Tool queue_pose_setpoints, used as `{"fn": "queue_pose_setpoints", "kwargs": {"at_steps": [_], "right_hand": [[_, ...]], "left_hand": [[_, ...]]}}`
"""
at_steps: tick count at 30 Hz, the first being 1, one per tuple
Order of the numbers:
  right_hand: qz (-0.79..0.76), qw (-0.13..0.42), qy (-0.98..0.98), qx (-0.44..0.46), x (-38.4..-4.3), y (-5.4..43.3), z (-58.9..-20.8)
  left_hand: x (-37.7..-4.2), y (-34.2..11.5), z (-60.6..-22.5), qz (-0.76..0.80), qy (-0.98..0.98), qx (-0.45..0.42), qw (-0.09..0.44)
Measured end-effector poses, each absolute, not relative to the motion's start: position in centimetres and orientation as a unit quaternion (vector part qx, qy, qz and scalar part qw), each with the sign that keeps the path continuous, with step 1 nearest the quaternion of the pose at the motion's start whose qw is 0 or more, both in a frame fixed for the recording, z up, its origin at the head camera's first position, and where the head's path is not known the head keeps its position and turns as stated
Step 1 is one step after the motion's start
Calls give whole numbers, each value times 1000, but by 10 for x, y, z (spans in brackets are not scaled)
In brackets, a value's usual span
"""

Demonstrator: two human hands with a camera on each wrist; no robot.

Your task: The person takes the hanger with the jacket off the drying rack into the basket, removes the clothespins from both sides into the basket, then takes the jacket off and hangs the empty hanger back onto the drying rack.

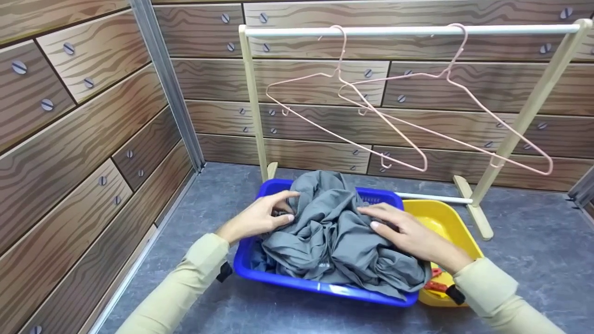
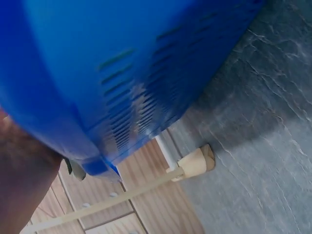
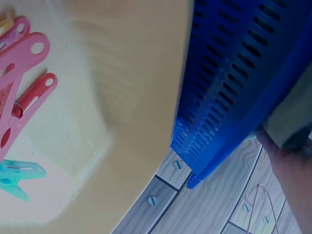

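A crumpled grey garment [image 1: 320, 232] with small white lettering is heaped in a blue plastic basket [image 1: 297, 277], some of it draped over the front right rim. My left hand [image 1: 260, 214] rests against the heap's left side, thumb and index finger apart. On the right side, my right hand [image 1: 408, 232] touches the fabric with thumb and index fingertips, fingers fairly straight. The left wrist view shows mostly the basket's slotted outer wall [image 2: 131, 97]. In the right wrist view, part of the right hand [image 3: 292, 180] appears beside grey fabric [image 3: 292, 112] at the basket's rim.
Two pink hangers [image 1: 348, 137] [image 1: 468, 90] hang from the white bar [image 1: 399, 31] of a wooden rack behind the basket. A yellow basin [image 1: 457, 222] stands at the basket's right, holding several clothespins [image 3: 24, 58]. Wood-patterned walls [image 1: 93, 139] enclose the grey surface [image 1: 195, 195].
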State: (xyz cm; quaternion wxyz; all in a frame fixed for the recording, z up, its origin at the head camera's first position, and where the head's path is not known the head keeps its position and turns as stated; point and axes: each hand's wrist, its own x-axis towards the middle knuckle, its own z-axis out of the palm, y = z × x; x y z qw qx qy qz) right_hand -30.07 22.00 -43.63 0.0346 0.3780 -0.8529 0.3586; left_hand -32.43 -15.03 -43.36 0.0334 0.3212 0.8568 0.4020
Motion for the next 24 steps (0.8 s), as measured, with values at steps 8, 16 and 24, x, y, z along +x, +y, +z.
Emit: {"fn": "queue_pose_setpoints", "kwargs": {"at_steps": [8,16,24], "right_hand": [[328,15,-858,394,-301,220,-446],[365,25,-856,364,-303,229,-437],[346,74,-873,335,-311,241,-429]], "left_hand": [[-312,-152,-439,303,889,338,64],[-316,-155,-433,330,886,322,58],[-339,-162,-419,332,904,266,-31]]}}
